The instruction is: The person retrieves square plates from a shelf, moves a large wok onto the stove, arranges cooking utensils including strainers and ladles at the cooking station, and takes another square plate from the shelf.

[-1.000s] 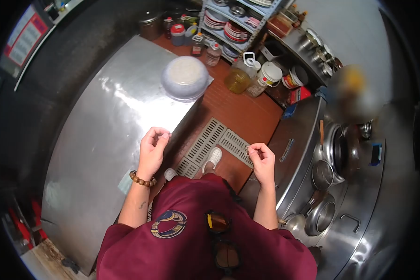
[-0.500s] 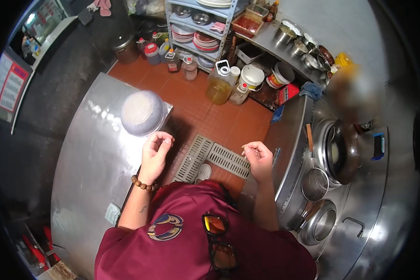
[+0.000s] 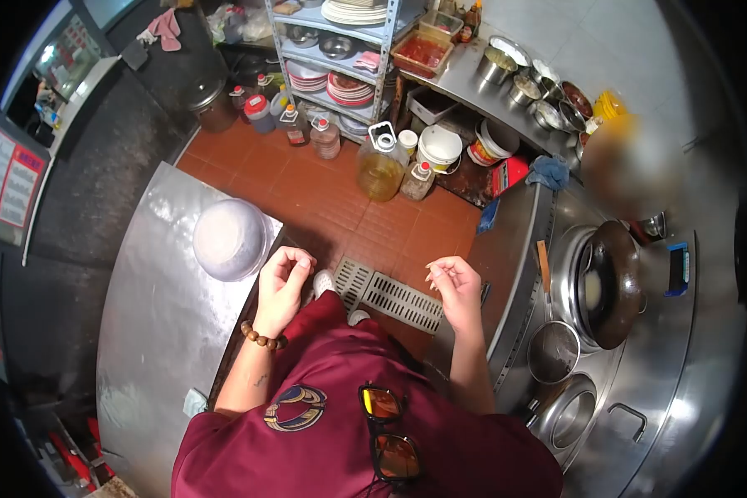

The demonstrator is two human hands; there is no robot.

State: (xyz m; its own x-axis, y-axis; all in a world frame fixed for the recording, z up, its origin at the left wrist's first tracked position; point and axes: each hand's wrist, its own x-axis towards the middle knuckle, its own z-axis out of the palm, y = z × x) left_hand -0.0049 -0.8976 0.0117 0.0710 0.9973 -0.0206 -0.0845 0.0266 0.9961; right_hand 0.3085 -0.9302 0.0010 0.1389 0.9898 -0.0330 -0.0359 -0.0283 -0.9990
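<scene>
My left hand (image 3: 284,284) hangs above the right edge of the steel counter (image 3: 153,332), just right of an upturned bowl (image 3: 228,239). Its fingers are curled in with the thumb against them, and I see nothing held. A brown bead bracelet (image 3: 261,336) circles that wrist. On the other side, my right hand (image 3: 456,289) is held in the air left of the stove unit, touching nothing. Its fingers are loosely bent toward the thumb, with nothing visible in them. A strainer (image 3: 554,352) with a wooden handle lies on the stove to its right.
A wok (image 3: 612,286) and a round steel pot (image 3: 573,415) sit on the stove (image 3: 639,365). Ahead are an oil jug (image 3: 381,170), a white bucket (image 3: 439,148) and a plate rack (image 3: 340,50). Floor grates (image 3: 402,301) lie between counter and stove.
My view has shifted as I step forward; the bowl appears lower and further left, and both shoes now show. Both hands keep nearly the same curled pose.
</scene>
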